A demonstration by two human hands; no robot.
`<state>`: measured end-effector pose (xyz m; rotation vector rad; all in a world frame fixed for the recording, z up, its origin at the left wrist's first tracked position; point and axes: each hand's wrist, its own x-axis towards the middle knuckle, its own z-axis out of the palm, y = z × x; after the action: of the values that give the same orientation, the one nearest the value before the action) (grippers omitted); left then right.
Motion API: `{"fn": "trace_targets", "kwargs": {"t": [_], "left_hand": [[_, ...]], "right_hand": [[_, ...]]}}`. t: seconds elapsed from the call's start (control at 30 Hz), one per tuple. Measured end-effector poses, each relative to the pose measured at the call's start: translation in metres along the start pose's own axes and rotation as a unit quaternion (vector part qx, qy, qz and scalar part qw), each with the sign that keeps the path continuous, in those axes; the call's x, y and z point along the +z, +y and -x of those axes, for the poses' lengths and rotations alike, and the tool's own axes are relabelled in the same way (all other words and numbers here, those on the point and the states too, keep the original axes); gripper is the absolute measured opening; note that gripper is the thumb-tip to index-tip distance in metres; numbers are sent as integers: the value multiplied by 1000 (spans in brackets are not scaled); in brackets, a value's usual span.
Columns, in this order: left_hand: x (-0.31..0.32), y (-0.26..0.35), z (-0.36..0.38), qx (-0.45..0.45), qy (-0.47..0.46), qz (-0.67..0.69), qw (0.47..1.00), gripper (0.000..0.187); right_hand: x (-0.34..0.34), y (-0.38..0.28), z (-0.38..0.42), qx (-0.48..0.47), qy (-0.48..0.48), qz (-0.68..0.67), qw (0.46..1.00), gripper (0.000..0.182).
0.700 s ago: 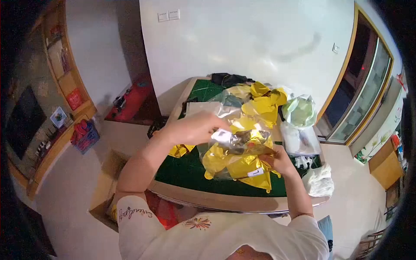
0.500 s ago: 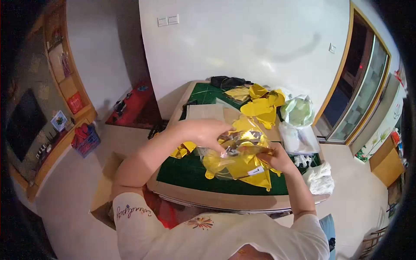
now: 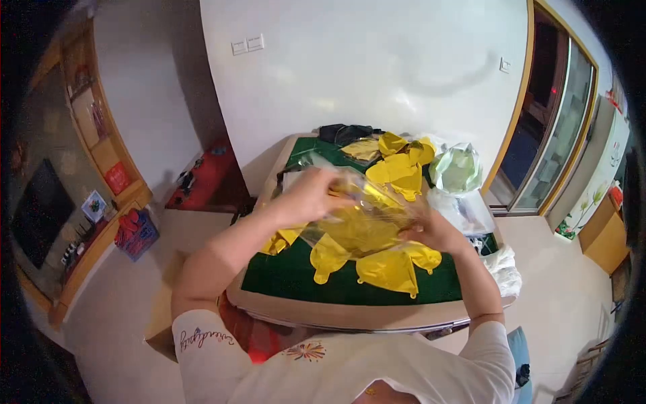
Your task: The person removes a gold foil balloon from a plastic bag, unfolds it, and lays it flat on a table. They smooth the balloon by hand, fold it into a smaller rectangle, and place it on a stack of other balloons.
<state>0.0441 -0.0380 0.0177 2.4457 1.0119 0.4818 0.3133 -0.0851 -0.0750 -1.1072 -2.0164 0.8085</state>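
Between my hands, over the table, a clear plastic bag [image 3: 367,210] is stretched out, with shiny yellow foil in and behind it. My left hand [image 3: 315,195] grips its upper left side with fingers bent. At the right side my right hand [image 3: 434,231] pinches the bag's edge. Flat yellow foil balloons [image 3: 392,271] with small tabs lie just below the bag on the green tabletop. Another yellow foil piece [image 3: 281,241] shows by my left forearm.
More yellow foil balloons [image 3: 402,170] lie at the back of the green-topped table [image 3: 296,281], near a black item [image 3: 348,133]. On the right stand an open pale plastic bag [image 3: 456,170] and a white crumpled bag [image 3: 501,271]. A cardboard box [image 3: 165,323] is at the left.
The clear bag has been pulled wider and flatter, and its white label no longer shows. My left hand has shifted left and up. More of the yellow balloons below is uncovered.
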Motion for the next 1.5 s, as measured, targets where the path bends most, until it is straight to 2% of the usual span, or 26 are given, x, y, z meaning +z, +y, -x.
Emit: {"fn": "trace_targets", "kwargs": {"t": [0.07, 0.13, 0.17, 0.2, 0.23, 0.3, 0.33, 0.37, 0.4, 0.43, 0.5, 0.57, 0.67, 0.73, 0.77, 0.83, 0.97, 1.03, 1.17, 1.23, 1.27, 1.3, 1.33, 1.4, 1.47, 1.5], "left_hand": [[-20, -7, 0, 28, 151, 15, 988, 32], [-34, -26, -6, -13, 248, 146, 957, 25], [-46, -39, -9, 67, 338, 104, 933, 22], [-61, -10, 3, -39, 377, 146, 914, 23], [-68, -13, 0, -71, 491, 108, 861, 23], [-97, -55, 7, 64, 497, 162, 850, 34], [-100, -56, 8, 51, 546, 168, 819, 35], [-104, -54, 12, 37, 595, 173, 784, 37], [-110, -59, 18, 36, 583, 159, 796, 37], [-116, -66, 24, 35, 573, 145, 806, 37], [-128, -96, 40, -22, 545, 190, 817, 43], [-134, -118, 48, -34, 524, 155, 837, 49], [-129, -117, 51, -62, 536, 141, 830, 50], [-123, -107, 51, -27, 525, 172, 833, 32], [-123, -108, 51, -29, 529, 172, 830, 31], [-123, -108, 54, -42, 536, 163, 827, 30], [-114, -83, 53, -38, 526, 196, 826, 28], [-112, -84, 57, -46, 523, 193, 829, 28], [-110, -80, 64, -37, 487, 198, 850, 34], [-103, -81, 62, -54, 513, 189, 836, 37], [-100, -85, 62, -67, 536, 179, 822, 41], [-100, -90, 64, -104, 555, 107, 818, 45], [-97, -92, 65, -120, 558, 144, 808, 45], [-84, -102, 62, -61, 539, 172, 822, 47], [-59, -79, 49, -84, 510, 231, 824, 44], [-45, -81, 42, -61, 474, 264, 838, 42]], "right_hand": [[-29, 34, -4, 31, 19, -55, 998, 41], [-68, 126, -2, 13, 47, -29, 998, 43], [-93, 138, 9, 64, 108, -57, 990, 43], [-124, 149, 18, 116, 169, -86, 975, 42], [-160, 162, 33, 128, 256, 99, 953, 36], [-222, 185, 81, 200, 485, -31, 851, 22], [-296, 310, 136, 67, 544, 155, 822, 22], [-355, 402, 195, 47, 577, 289, 762, 23], [-355, 379, 238, 126, 557, 548, 611, 26], [-354, 379, 264, 235, 640, 457, 570, 28], [-359, 412, 328, 356, 628, 449, 526, 27], [-326, 379, 319, 494, 645, 293, 504, 35], [-301, 405, 313, 541, 590, 292, 523, 40], [-309, 468, 320, 532, 458, 295, 648, 43], [-309, 476, 310, 529, 453, 296, 654, 43], [-304, 480, 284, 564, 306, 255, 723, 47], [-281, 457, 241, 527, 183, 317, 767, 55], [-278, 465, 237, 525, 245, 260, 773, 60], [-282, 480, 236, 488, 198, 230, 818, 56], [-272, 433, 221, 596, 234, 229, 733, 46], [-277, 426, 215, 593, 233, 232, 735, 46], [-288, 426, 213, 542, 192, 331, 749, 44], [-292, 417, 204, 482, 149, 424, 752, 43], [-290, 388, 170, 416, 398, 364, 732, 37], [-274, 332, 118, 169, 480, 344, 790, 32], [-257, 296, 85, 129, 468, 238, 841, 28]]}}
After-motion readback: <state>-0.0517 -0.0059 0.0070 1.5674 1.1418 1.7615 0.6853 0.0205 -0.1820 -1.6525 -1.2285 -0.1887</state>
